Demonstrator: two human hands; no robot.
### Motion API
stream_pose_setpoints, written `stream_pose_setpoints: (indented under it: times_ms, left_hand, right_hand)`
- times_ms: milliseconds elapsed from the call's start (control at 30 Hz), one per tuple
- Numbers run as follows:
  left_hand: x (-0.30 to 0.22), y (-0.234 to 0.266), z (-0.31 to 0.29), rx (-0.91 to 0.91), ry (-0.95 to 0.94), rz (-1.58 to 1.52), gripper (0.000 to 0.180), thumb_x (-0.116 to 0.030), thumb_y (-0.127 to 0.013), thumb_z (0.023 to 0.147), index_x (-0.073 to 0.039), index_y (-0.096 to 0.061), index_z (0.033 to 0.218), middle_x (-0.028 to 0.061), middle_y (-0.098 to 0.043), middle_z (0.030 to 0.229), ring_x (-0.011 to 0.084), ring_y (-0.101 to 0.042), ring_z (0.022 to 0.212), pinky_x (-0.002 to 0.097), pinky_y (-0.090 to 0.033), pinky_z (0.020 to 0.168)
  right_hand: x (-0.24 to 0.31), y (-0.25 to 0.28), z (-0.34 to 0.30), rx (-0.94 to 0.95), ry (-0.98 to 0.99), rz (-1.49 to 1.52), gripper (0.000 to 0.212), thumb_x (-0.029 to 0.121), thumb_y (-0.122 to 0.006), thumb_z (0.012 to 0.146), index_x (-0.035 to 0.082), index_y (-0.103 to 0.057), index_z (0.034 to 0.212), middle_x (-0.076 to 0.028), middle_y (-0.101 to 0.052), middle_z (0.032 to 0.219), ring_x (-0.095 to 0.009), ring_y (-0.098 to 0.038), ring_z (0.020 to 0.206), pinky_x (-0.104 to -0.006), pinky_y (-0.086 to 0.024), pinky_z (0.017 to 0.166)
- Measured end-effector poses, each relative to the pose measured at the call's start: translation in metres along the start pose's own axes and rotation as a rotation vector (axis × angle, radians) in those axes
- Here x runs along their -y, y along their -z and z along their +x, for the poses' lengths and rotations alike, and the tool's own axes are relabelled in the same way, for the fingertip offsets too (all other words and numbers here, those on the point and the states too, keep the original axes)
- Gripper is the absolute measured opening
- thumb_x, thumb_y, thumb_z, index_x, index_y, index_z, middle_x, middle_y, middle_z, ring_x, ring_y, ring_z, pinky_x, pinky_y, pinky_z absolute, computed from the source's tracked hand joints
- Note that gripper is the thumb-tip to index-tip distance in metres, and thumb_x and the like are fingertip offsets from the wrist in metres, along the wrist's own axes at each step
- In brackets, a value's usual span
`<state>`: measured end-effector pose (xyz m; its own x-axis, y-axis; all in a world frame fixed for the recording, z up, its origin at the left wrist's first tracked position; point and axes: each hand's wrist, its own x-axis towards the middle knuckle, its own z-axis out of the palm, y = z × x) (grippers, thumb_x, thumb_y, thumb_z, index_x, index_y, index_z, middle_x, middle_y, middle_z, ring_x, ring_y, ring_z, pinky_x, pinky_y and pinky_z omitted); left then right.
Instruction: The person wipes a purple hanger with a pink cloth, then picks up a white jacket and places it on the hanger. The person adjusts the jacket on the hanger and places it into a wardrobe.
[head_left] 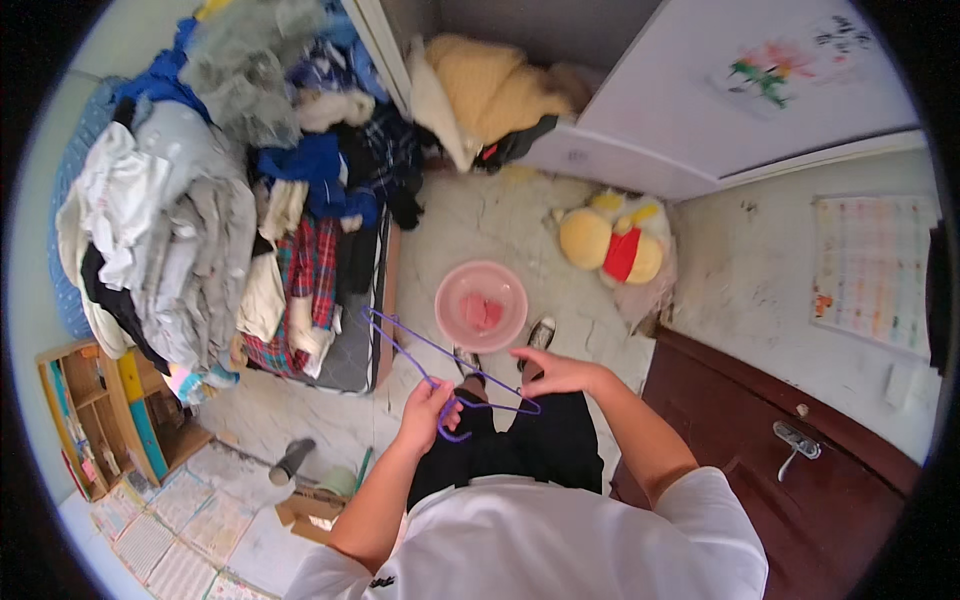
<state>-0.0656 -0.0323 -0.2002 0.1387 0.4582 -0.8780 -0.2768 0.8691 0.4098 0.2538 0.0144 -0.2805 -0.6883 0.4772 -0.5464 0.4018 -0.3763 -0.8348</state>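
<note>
My left hand (428, 412) is closed around a purple clothes hanger (455, 355), gripping it near the base of its hook. The hanger lies slantwise in front of my body, with one corner pointing far left and the hook curling toward me. My right hand (563, 373) is beside the hanger's right corner with thumb and fingers apart. Its thumb is close to the corner or touching it; I cannot tell which. No garment hangs on the hanger. Beyond it on the floor is a pink basin (447, 318) with a pink thing (481, 311) inside.
Clothes (200, 230) are heaped on a bed at the left. A yellow plush toy (612, 247) in a red top lies at the far right. A brown door (740, 440) stands at my right. A wooden shelf (115, 405) is at lower left, and an open cabinet (640, 100) ahead.
</note>
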Motion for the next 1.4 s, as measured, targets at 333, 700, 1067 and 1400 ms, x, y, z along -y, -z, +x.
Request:
stream_pose_setpoints:
  times_ms: [333,700,1067,1400]
  left_hand:
    - [-0.151,-0.168,0.026,0.215,-0.222,-0.009,0.018,-0.029,-0.055,0.106,-0.011,-0.054,0.105,0.0052,-0.064,0.082,0.015,-0.063,0.064,0.0259,-0.046,0.049]
    - [-0.177,-0.285,0.103,0.084,-0.371,0.222,0.038,-0.046,-0.054,0.105,-0.008,-0.058,0.11,0.0068,-0.069,0.103,0.0166,-0.065,0.087,0.0322,-0.053,0.075]
    - [-0.221,-0.209,0.201,-0.219,-0.28,0.563,0.035,-0.031,-0.063,0.088,0.0,-0.067,0.104,0.0141,-0.073,0.095,0.0254,-0.069,0.084,0.0359,-0.054,0.07]
    - [-0.348,-0.135,0.381,-0.474,-0.12,0.701,0.089,-0.05,-0.081,0.079,0.01,-0.046,0.135,0.0287,-0.064,0.126,0.0417,-0.063,0.12,0.0459,-0.049,0.101]
  right_hand:
    - [0.098,0.073,-0.096,-0.527,0.171,-0.286,0.033,0.026,-0.062,0.101,0.004,-0.062,0.125,-0.015,-0.068,0.099,-0.031,-0.067,0.094,-0.0419,-0.053,0.084]
    - [0.133,0.221,-0.141,-0.755,0.108,-0.353,0.027,0.028,-0.056,0.104,0.007,-0.071,0.108,-0.016,-0.069,0.097,-0.036,-0.066,0.09,-0.0408,-0.053,0.081]
    - [0.103,0.319,-0.126,-0.558,-0.162,0.478,0.038,0.045,-0.052,0.107,0.009,-0.064,0.111,-0.001,-0.074,0.107,-0.009,-0.063,0.088,-0.0272,-0.049,0.069]
    - [0.148,0.347,-0.079,-0.586,-0.158,0.218,0.041,0.045,-0.06,0.104,0.005,-0.067,0.098,-0.001,-0.072,0.087,-0.009,-0.06,0.072,-0.0254,-0.047,0.066]
